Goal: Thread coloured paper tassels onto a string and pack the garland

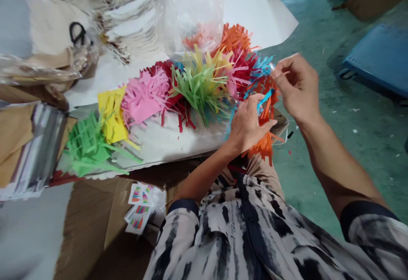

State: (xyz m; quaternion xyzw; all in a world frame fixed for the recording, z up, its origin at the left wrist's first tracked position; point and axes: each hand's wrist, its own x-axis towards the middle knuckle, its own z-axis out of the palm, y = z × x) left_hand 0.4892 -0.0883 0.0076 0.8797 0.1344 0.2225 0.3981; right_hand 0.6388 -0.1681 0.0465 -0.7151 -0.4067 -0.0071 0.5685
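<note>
A row of fringed coloured paper pieces lies across a white sheet (153,142): green (84,146), yellow (110,116), pink (145,97), dark red, light green (197,84) and orange (236,38). My left hand (248,123) is closed around a bundle of orange and blue paper strips (266,137) at the right end of the row. My right hand (296,84) is raised just right of it, fingers pinched on a small clear piece (272,66) I cannot make out.
A clear plastic bag (191,12) holds more orange paper at the back. Stacked cloth bags (127,16) and black scissors (77,32) lie far left. Small packets of coloured strips (140,207) rest on brown cardboard (95,229). Blue trolleys (379,55) stand on the green floor.
</note>
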